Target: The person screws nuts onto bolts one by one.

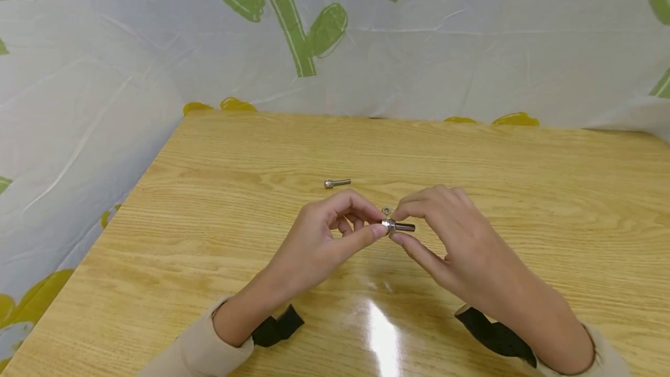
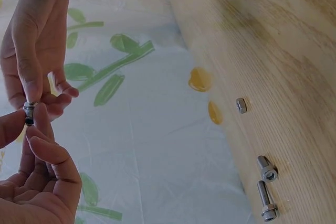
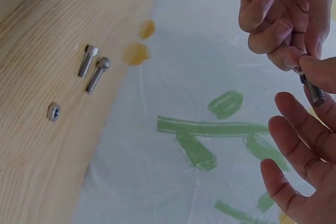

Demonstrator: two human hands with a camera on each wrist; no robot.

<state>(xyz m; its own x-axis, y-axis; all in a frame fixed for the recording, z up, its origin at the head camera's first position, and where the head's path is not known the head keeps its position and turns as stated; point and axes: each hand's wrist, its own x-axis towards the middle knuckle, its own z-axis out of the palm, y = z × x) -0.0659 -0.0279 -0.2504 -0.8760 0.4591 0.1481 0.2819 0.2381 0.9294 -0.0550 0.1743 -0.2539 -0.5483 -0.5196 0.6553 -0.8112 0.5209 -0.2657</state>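
Note:
My left hand (image 1: 319, 243) pinches the head of a steel socket-head bolt (image 1: 405, 227) between thumb and index finger, its other fingers curled. The threaded shank points right, towards my right hand (image 1: 460, 243). A hex nut (image 1: 391, 226) sits on the bolt close to the head, and my right thumb and index fingertip pinch it from either side. In the left wrist view the dark socket of the bolt head (image 2: 29, 121) shows between the left fingers. The right wrist view shows the threaded end (image 3: 317, 97) by my right thumb, with the other right fingers spread.
A loose nut (image 1: 386, 210) lies on the wooden table (image 1: 235, 156) just beyond the fingertips. Further back lies another bolt (image 1: 337, 183); the wrist views show a second bolt (image 3: 88, 60) beside it. A patterned white sheet (image 1: 392, 63) hangs behind the table.

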